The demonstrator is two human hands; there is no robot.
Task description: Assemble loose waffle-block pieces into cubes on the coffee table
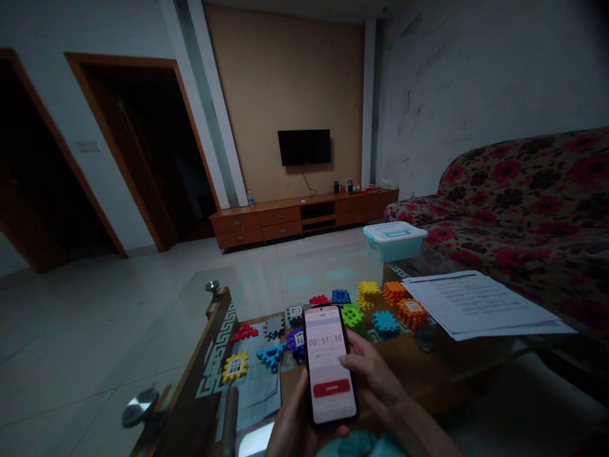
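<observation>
I hold a smartphone (329, 363) upright over the near edge of a glass-topped table (216, 343); its screen shows a timer reading 00:51:30 and a red button. My left hand (292, 425) grips the phone's lower left side from below. My right hand (375, 377) wraps around its right edge, with the thumb on the screen. Behind the phone, several colourful interlocking plastic blocks (375, 304) are scattered on the table, among them a yellow one (235, 366), a red one (244, 332) and orange ones (412, 312).
Printed paper sheets (480, 304) lie on the table's right side. A teal lidded plastic box (394, 240) stands at the far end. A floral sofa (528, 203) runs along the right. Across the tiled floor are a wooden TV cabinet (304, 219) and a wall-mounted TV (304, 147).
</observation>
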